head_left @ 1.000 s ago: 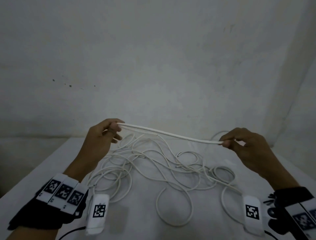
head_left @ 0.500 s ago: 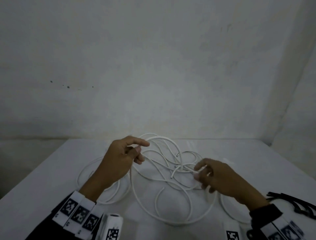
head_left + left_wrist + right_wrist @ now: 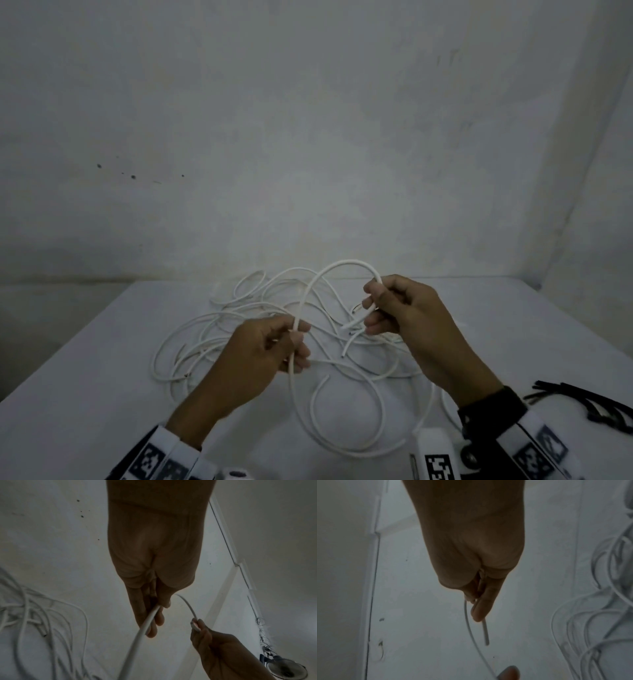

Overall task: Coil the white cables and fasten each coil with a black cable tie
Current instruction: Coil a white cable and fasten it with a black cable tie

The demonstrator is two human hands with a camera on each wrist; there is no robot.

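Left hand (image 3: 260, 346) grip, right hand (image 3: 400, 308) grip — both pinching white cable (image 3: 342, 263) (arched between).

Bare room: stained wall (image 3: 239, 137), white table (image 3: 85, 394)

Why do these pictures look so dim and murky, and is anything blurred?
Head view: low, flat light, the wall grey and grainy, its edges bowed by the wide lens; the black cable ties smear at the right edge. Left wrist view: the left hand is a dark silhouette against the pale wall. Right wrist view: the loose white cables are soft and streaked.
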